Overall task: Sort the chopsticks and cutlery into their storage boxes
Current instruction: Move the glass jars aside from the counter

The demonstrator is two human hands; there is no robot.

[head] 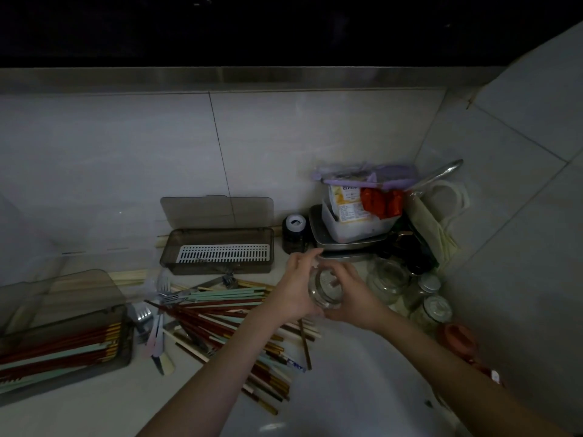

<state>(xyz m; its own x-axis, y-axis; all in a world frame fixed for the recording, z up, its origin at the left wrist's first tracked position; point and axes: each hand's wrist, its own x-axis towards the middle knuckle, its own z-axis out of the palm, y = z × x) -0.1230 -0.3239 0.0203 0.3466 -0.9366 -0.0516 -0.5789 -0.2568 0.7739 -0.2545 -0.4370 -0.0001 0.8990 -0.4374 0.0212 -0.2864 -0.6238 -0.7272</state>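
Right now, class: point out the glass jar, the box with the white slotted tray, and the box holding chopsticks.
glass jar (325,290), head view, side wall.
slotted-tray box (217,269), head view, front wall.
chopstick box (127,345), head view, right wall.

It is dim here; my whole view is underexposed and grey, with dull colours. The top of the frame is almost pure black, broken only by a few tiny glints. What light there is falls softly on the wall tiles (284,146) in the middle and on the pale counter (347,373) at lower centre, where a faint sheen shows. The far left and the lower corners sink into shadow. Straight lines bow toward the edges, wide-angle fashion. My forearms look soft and slightly blurred, and fine detail is smeared and grainy throughout.
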